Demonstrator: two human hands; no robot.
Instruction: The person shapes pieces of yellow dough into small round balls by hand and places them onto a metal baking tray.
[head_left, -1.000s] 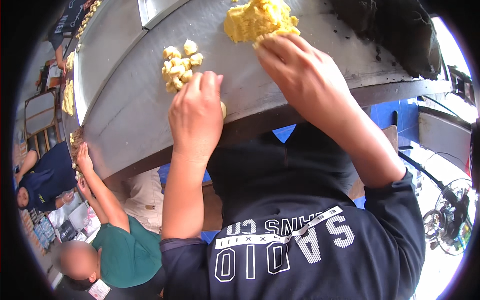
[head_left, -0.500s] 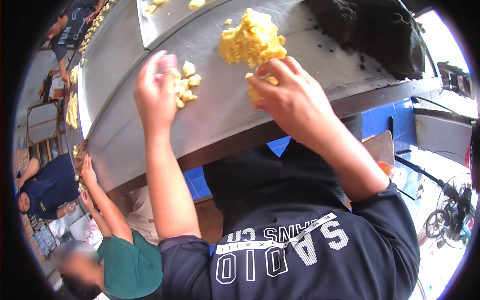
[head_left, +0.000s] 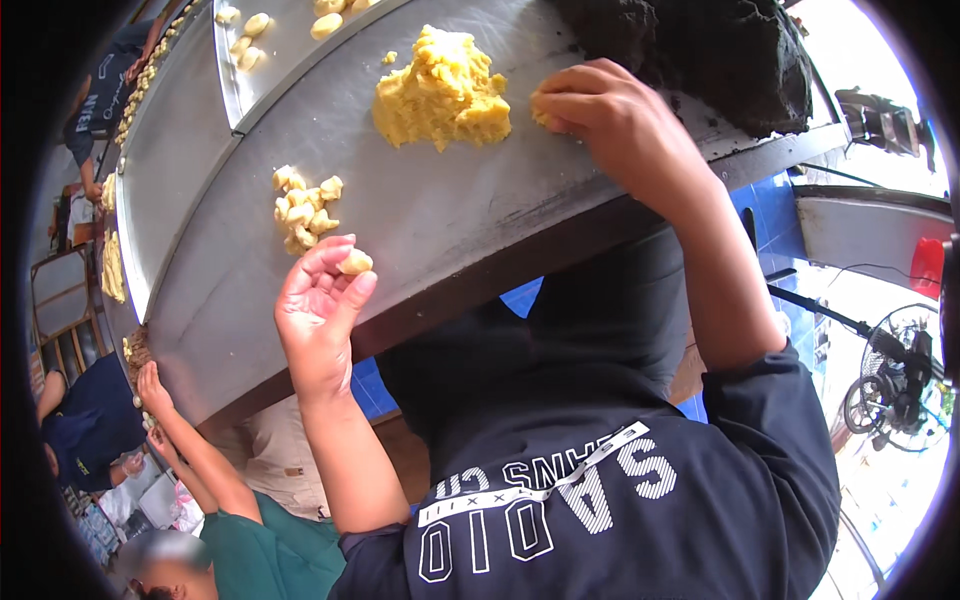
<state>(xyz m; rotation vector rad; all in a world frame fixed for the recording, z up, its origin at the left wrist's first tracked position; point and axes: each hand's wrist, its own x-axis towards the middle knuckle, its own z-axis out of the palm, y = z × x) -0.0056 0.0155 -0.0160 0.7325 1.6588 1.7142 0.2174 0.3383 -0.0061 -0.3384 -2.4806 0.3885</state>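
Between the thumb and fingers of my left hand point(head_left: 318, 312) is a small pale-yellow dough piece point(head_left: 355, 262), the palm turned up close to the table's near edge. Just beyond it lies a loose cluster of similar dough pieces point(head_left: 303, 212). A large, rough mound of yellow dough point(head_left: 440, 95) sits on the metal table. To the right of that mound, my right hand point(head_left: 608, 108) has its fingers closed on a lump of yellow dough point(head_left: 543, 112), partly hidden by the fingers. A big, dark, crumbly mass point(head_left: 715, 60) lies beyond my right hand.
A metal tray point(head_left: 235, 95) with several smooth, rounded dough pieces point(head_left: 257, 23) stands at the far left of the table point(head_left: 400, 215). Co-workers in a green shirt point(head_left: 265, 545) and dark clothes work along the left side. A fan point(head_left: 900, 370) stands at the right.
My left hand has drawn back toward me from the cluster and turned palm up with a dough piece. My right hand has moved from in front of the mound to its right. The view has shifted.
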